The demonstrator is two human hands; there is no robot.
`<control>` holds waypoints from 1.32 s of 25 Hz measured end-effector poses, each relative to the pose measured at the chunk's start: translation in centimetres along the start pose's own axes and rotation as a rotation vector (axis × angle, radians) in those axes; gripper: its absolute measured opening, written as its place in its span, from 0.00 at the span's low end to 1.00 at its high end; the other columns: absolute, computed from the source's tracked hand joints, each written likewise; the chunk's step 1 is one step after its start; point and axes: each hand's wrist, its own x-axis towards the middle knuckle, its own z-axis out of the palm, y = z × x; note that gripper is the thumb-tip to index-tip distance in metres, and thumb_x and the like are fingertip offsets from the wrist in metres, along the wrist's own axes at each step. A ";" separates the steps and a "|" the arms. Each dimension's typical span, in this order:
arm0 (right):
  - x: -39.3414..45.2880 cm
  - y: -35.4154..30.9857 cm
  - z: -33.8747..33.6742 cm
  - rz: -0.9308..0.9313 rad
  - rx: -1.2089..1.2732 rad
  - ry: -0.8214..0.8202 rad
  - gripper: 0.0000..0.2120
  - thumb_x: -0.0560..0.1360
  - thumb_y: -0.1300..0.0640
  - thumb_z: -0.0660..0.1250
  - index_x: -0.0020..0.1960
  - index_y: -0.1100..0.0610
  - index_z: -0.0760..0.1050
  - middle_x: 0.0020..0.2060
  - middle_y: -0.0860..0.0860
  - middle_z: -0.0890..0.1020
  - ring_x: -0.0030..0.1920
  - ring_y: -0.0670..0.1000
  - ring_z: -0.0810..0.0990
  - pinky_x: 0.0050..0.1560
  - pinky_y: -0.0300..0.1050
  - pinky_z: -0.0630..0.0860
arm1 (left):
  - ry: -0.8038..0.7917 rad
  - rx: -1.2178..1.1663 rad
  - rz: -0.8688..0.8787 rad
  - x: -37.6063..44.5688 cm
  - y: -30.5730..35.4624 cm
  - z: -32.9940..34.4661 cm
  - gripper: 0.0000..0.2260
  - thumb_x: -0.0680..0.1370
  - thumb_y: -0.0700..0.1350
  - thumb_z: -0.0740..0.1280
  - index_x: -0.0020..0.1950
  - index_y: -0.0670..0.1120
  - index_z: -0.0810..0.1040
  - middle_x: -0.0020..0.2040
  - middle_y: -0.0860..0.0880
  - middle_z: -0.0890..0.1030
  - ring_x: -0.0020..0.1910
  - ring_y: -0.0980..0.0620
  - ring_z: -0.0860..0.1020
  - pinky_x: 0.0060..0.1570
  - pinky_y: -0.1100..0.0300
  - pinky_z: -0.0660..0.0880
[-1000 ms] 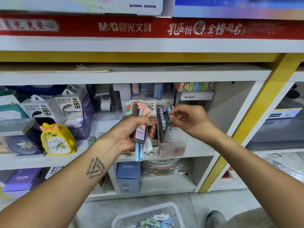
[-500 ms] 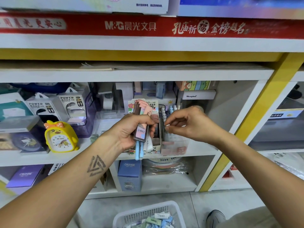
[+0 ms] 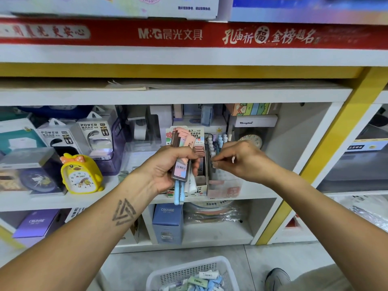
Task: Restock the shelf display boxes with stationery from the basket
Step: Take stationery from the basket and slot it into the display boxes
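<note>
The right hand (image 3: 241,159) is sinking lower at centre frame than it was a second ago, its fingertips (image 3: 214,163) now pinching a pale pen down among the upright pens in the clear pen box (image 3: 225,186); this pen is probably almost seated, so one more item is nearly stocked. The left hand (image 3: 168,169) is staying where it was just left of centre, clenching a bundle of stationery (image 3: 181,162): flat lead-refill cases fanning out above the fist and blue pens sticking out below it. The bundle is hovering in front of the lead-refill box (image 3: 198,183), which is standing touching the pen box on the shelf (image 3: 262,193). Room is tight: the two hands are nearly touching, the shelf board above is hanging close over the pen tops, and a round clock (image 3: 255,140) is sitting just behind the right hand. The white basket (image 3: 189,271) is waiting at bottom centre on the floor, well apart from the boxes, with erasers inside it.
</note>
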 end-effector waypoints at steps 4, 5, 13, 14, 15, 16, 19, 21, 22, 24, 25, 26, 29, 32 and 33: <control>0.7 -1.5 0.1 0.117 0.219 0.074 0.09 0.78 0.53 0.71 0.57 0.53 0.83 0.42 0.55 0.84 0.38 0.52 0.80 0.40 0.50 0.77 | 0.025 -0.156 0.012 0.1 0.2 0.4 0.05 0.68 0.32 0.69 0.42 0.37 0.81 0.37 0.40 0.80 0.32 0.47 0.80 0.34 0.55 0.80; 1.0 -2.1 0.2 0.189 0.428 0.060 0.08 0.77 0.53 0.72 0.55 0.55 0.81 0.40 0.58 0.84 0.34 0.53 0.80 0.35 0.50 0.75 | 0.048 -0.212 0.016 0.2 0.3 0.5 0.04 0.69 0.32 0.68 0.40 0.37 0.82 0.36 0.41 0.81 0.32 0.47 0.81 0.35 0.55 0.81; 2.4 -3.8 1.9 0.347 0.983 -0.164 0.16 0.73 0.70 0.73 0.56 0.65 0.70 0.38 0.64 0.85 0.32 0.57 0.84 0.27 0.44 0.75 | 0.170 -0.401 0.040 0.2 1.0 0.1 0.02 0.75 0.32 0.66 0.44 0.38 0.76 0.34 0.41 0.81 0.39 0.46 0.85 0.43 0.52 0.83; 2.5 -3.8 1.9 0.346 0.949 -0.165 0.17 0.73 0.71 0.73 0.57 0.65 0.71 0.38 0.64 0.85 0.32 0.57 0.84 0.28 0.43 0.76 | 0.180 -0.407 0.063 0.1 1.2 -0.1 0.03 0.75 0.32 0.66 0.46 0.38 0.75 0.36 0.41 0.80 0.40 0.46 0.85 0.43 0.52 0.83; 2.6 -3.8 1.9 0.348 0.913 -0.164 0.17 0.73 0.72 0.73 0.58 0.65 0.73 0.38 0.64 0.85 0.31 0.57 0.83 0.29 0.42 0.77 | 0.193 -0.407 0.090 0.1 1.4 -0.4 0.04 0.75 0.32 0.65 0.47 0.39 0.74 0.37 0.41 0.80 0.40 0.46 0.85 0.42 0.51 0.83; 2.7 -3.8 1.9 0.353 0.895 -0.161 0.18 0.73 0.73 0.72 0.59 0.63 0.74 0.38 0.63 0.85 0.31 0.56 0.83 0.30 0.42 0.78 | 0.207 -0.398 0.111 0.0 1.8 -0.8 0.04 0.75 0.31 0.65 0.47 0.39 0.74 0.38 0.41 0.80 0.40 0.46 0.85 0.43 0.51 0.83; 2.9 -3.9 1.8 0.357 0.958 -0.168 0.25 0.72 0.73 0.72 0.66 0.60 0.72 0.38 0.60 0.84 0.33 0.59 0.85 0.35 0.45 0.82 | 0.287 -0.357 0.123 -0.5 3.1 -2.3 0.03 0.75 0.30 0.65 0.43 0.37 0.75 0.35 0.40 0.81 0.35 0.47 0.84 0.42 0.52 0.83; 3.1 -4.1 2.0 0.347 1.006 -0.206 0.34 0.73 0.74 0.71 0.73 0.54 0.67 0.40 0.62 0.82 0.38 0.62 0.86 0.40 0.48 0.84 | 0.347 -0.314 0.117 -0.9 3.6 -3.2 0.03 0.73 0.30 0.66 0.41 0.36 0.76 0.33 0.40 0.80 0.32 0.48 0.82 0.37 0.54 0.83; 3.3 -4.2 2.0 0.345 1.019 -0.223 0.36 0.73 0.74 0.71 0.75 0.51 0.65 0.41 0.64 0.82 0.40 0.64 0.86 0.42 0.49 0.84 | 0.360 -0.286 0.109 -1.2 3.6 -3.6 0.04 0.73 0.29 0.67 0.41 0.36 0.76 0.32 0.40 0.80 0.31 0.48 0.82 0.35 0.55 0.82; 3.8 -4.8 2.4 0.336 1.007 -0.230 0.34 0.74 0.73 0.71 0.74 0.53 0.67 0.44 0.66 0.82 0.42 0.65 0.86 0.41 0.47 0.83 | 0.358 -0.231 0.097 -1.8 3.5 -4.1 0.05 0.72 0.29 0.67 0.39 0.38 0.76 0.30 0.41 0.79 0.28 0.49 0.80 0.34 0.57 0.81; 4.1 -5.0 2.6 0.332 0.967 -0.208 0.30 0.74 0.73 0.71 0.71 0.54 0.70 0.43 0.64 0.84 0.42 0.64 0.86 0.39 0.47 0.83 | 0.353 -0.204 0.099 -1.9 3.5 -4.4 0.06 0.71 0.29 0.67 0.39 0.38 0.76 0.30 0.42 0.78 0.27 0.50 0.79 0.33 0.57 0.81; 4.4 -5.2 2.6 0.329 0.896 -0.165 0.25 0.74 0.72 0.72 0.67 0.54 0.73 0.42 0.60 0.85 0.40 0.62 0.86 0.37 0.46 0.81 | 0.350 -0.177 0.102 -2.0 3.5 -4.7 0.06 0.71 0.29 0.67 0.39 0.39 0.75 0.30 0.43 0.77 0.27 0.50 0.78 0.32 0.58 0.80; 5.6 -5.6 2.3 0.306 0.695 0.020 0.12 0.73 0.67 0.74 0.53 0.57 0.78 0.40 0.54 0.87 0.34 0.52 0.84 0.33 0.41 0.78 | 0.349 -0.111 0.086 -2.4 3.8 -5.5 0.08 0.71 0.28 0.66 0.39 0.40 0.74 0.30 0.43 0.75 0.26 0.50 0.75 0.28 0.59 0.77; 6.3 -5.9 2.2 0.280 0.808 0.080 0.05 0.75 0.67 0.72 0.50 0.63 0.80 0.38 0.56 0.86 0.37 0.54 0.85 0.39 0.39 0.81 | 0.357 -0.077 0.061 -3.0 4.1 -6.3 0.09 0.72 0.28 0.64 0.38 0.41 0.73 0.30 0.43 0.73 0.26 0.51 0.73 0.27 0.61 0.77; 6.4 -5.9 2.4 0.285 0.843 0.075 0.04 0.76 0.67 0.71 0.51 0.65 0.80 0.38 0.57 0.86 0.39 0.56 0.86 0.41 0.41 0.82 | 0.360 -0.077 0.057 -3.1 4.2 -6.6 0.09 0.72 0.28 0.64 0.38 0.42 0.73 0.30 0.43 0.73 0.26 0.51 0.73 0.27 0.61 0.77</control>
